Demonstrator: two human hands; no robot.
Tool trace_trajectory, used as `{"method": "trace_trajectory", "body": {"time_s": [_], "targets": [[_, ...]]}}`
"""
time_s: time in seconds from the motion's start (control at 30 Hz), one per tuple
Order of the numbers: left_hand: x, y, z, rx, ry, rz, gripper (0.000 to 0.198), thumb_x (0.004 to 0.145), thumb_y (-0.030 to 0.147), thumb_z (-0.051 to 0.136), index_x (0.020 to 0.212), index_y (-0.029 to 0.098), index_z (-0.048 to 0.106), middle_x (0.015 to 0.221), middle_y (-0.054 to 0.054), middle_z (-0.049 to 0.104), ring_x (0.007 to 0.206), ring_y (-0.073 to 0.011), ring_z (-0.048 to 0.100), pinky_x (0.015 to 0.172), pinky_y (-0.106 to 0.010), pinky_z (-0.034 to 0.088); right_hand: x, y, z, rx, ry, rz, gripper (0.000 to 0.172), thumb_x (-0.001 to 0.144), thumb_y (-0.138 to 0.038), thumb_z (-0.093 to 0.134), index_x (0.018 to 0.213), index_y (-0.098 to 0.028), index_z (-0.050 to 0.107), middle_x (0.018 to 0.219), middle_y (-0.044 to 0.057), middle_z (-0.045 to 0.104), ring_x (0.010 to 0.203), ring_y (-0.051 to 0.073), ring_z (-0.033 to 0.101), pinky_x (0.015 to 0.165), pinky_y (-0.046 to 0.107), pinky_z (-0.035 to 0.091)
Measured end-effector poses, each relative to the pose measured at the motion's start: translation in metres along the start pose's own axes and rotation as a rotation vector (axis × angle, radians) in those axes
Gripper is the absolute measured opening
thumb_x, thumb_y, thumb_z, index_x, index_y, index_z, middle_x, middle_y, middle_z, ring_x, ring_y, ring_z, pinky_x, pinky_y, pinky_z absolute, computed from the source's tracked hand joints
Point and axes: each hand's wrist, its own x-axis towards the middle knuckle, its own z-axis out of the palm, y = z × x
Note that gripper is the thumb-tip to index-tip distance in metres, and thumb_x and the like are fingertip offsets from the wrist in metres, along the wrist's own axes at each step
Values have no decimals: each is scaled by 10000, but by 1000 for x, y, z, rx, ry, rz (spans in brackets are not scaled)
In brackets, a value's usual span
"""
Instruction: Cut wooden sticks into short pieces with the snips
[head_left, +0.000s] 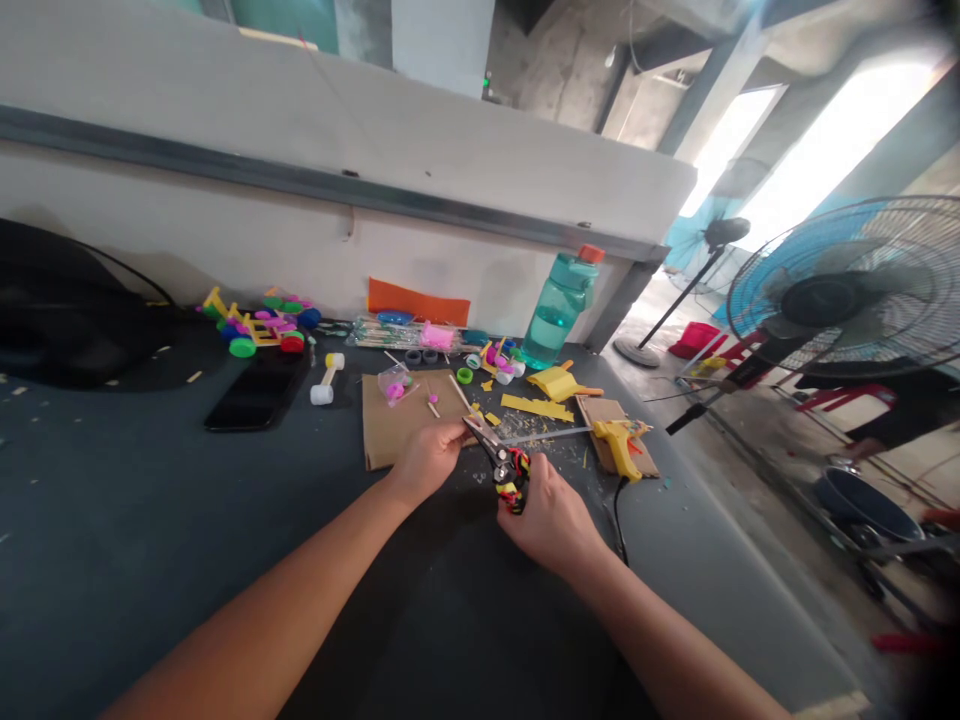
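Note:
My right hand (547, 520) is closed round the black, red and yellow handles of a pair of scissors (504, 465). Their blades point up and left towards my left hand (426, 460). That hand is closed in a pinch on a thin wooden stick (459, 392), which rises up and to the right from the fingers. The blades meet the stick close to the fingertips. Both hands hover over a sheet of brown cardboard (394, 425) on the dark table.
A yellow glue gun (621, 445) lies right of the hands, its cord trailing to the table edge. Yellow scraps (536, 406), a teal bottle (556, 312), a black phone (255, 395), colourful toy parts (259, 325) and a blue fan (847, 295) are around.

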Motion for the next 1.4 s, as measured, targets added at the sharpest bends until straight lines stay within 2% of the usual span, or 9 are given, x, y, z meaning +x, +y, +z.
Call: {"method": "trace_trajectory", "body": {"time_s": [0.4,0.67,0.83,0.97,1.1,1.23,1.4], "targets": [[1,0,-2,18,-10,96,279,827,86,478,964,207,688,1000,-24,702,928,-169,653,802,-242,513,-2,-1,-4,32,-51,-18,295,712,-373,515,895,-185,379,796,59,559,705,201,568,602,271,350],[-2,1,-1,49,2,38,242,820,99,478,849,190,699,888,-38,718,853,-177,666,750,-232,517,-4,-4,-8,24,-140,-6,302,712,-343,525,921,-182,375,752,39,585,623,189,578,537,260,283],[-4,-1,-2,39,-3,32,262,817,92,472,890,208,695,893,-21,717,852,-167,664,745,-225,516,-3,-7,-10,-22,-155,33,320,702,-340,553,919,-180,381,732,37,601,606,193,588,530,260,258],[-2,0,-2,17,-6,31,325,810,46,441,922,224,690,928,-4,715,874,-155,660,738,-206,505,-3,-6,-9,-2,-157,16,268,724,-301,528,911,-182,378,702,30,604,590,182,582,529,258,253],[0,0,-2,22,-19,5,269,821,76,459,864,207,689,874,-6,721,822,-163,671,678,-204,501,-1,-5,-6,-9,-135,38,278,724,-329,529,905,-185,376,738,33,602,617,184,588,528,256,263],[0,-1,0,55,-11,-28,201,835,143,494,800,189,687,790,-16,723,730,-178,676,610,-218,496,0,-5,-2,-33,-37,21,320,728,-404,532,904,-184,379,811,55,585,695,205,593,565,266,316],[0,-3,-1,30,-10,2,225,840,137,488,907,208,690,896,-18,720,845,-184,670,705,-241,511,-1,-5,-2,-39,-15,11,332,726,-410,535,916,-177,392,831,68,571,740,213,585,598,274,351]]}}
